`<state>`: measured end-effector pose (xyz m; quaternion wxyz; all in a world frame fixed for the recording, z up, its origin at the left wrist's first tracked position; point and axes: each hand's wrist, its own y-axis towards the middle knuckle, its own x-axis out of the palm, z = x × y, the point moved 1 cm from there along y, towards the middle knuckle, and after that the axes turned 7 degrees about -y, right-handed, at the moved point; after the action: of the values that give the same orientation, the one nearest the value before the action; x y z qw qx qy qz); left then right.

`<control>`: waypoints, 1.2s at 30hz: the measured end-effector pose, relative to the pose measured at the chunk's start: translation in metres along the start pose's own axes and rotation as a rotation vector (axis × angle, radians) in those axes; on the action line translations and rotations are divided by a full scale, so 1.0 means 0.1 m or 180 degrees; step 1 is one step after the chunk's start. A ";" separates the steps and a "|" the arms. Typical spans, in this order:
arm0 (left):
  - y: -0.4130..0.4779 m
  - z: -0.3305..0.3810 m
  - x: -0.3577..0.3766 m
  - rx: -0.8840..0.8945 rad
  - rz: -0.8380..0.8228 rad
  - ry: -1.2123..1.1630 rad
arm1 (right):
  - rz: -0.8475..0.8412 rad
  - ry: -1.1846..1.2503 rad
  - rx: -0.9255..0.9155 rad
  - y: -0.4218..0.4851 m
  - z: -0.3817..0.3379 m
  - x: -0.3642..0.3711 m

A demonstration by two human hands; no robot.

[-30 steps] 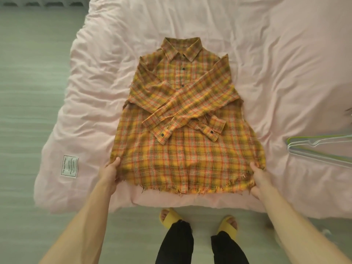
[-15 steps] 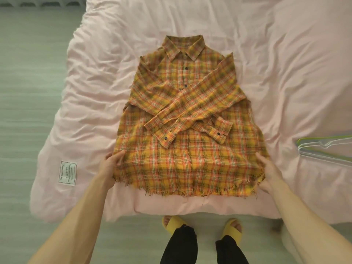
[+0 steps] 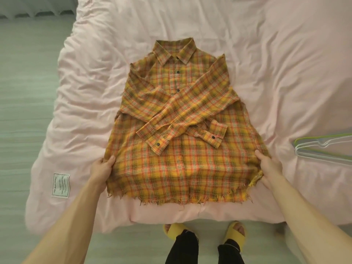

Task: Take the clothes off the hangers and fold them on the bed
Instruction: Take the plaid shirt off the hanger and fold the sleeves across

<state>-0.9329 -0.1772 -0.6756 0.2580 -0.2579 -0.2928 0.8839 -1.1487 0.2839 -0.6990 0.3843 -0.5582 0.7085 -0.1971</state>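
Note:
An orange and yellow plaid shirt (image 3: 177, 168) lies flat and face up on the pink bed (image 3: 276, 73), collar away from me, both sleeves crossed over the chest. Its frayed hem lies near the bed's front edge. My left hand (image 3: 102, 167) grips the shirt's lower left side, thumb on top of the cloth. My right hand (image 3: 266, 166) grips the lower right side, where the corner of the hem is lifted and curled a little.
Thin wire hangers (image 3: 323, 147), green and white, lie on the bed to the right of the shirt. A white label (image 3: 61, 185) is sewn on the cover's front left corner. My feet in yellow slippers (image 3: 177, 230) stand on the green floor at the bed's edge.
Both hands have slid a little up the shirt's sides from the hem corners. The right corner of the hem has lifted and curled. The view has shifted slightly.

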 end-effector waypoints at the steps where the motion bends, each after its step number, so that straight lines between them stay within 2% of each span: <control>1: -0.02 0.01 -0.03 0.0058 -0.0014 0.0107 | 0.0141 -0.0126 -0.0089 -0.03 -0.02 -0.03; 5: -0.10 0.17 -0.11 0.0142 -0.0214 0.0466 | 0.0427 -0.0891 -0.0366 -0.18 -0.14 -0.11; 9: -0.13 0.42 -0.14 0.0149 -0.0362 0.0651 | 0.0458 -0.0851 -0.0402 -0.28 -0.43 -0.10; 14: -0.21 0.83 -0.06 0.0148 -0.0616 0.0630 | 0.0213 -0.0494 -0.0451 -0.42 -0.90 0.00; 18: -0.09 1.18 0.02 -0.0145 -0.0804 0.0192 | 0.0113 -0.0274 -0.0448 -0.38 -1.26 0.16; 21: 0.09 1.58 0.15 -0.0047 -0.0724 -0.0191 | -0.0072 -0.0123 -0.0425 -0.31 -1.64 0.34; 25: 0.40 2.17 0.48 -0.0063 -0.0919 -0.0407 | -0.0325 0.0042 -0.0257 0.04 -2.15 0.68; 30: 0.93 2.82 0.96 -0.0310 -0.0786 -0.1106 | -0.0307 0.0291 0.0184 0.83 -2.78 1.17; 33: 1.48 3.04 1.21 -0.0245 -0.0474 -0.1470 | -0.0396 0.0543 0.0339 1.41 -3.06 1.46; 36: 1.89 2.98 1.44 -0.0200 -0.0591 -0.1258 | -0.0479 0.0831 -0.0007 1.63 -3.19 1.80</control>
<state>-1.2772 -0.3352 -0.6354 0.2676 -0.0594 -0.3876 0.8801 -1.5115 0.1151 -0.6726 0.2725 -0.5798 0.7088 -0.2955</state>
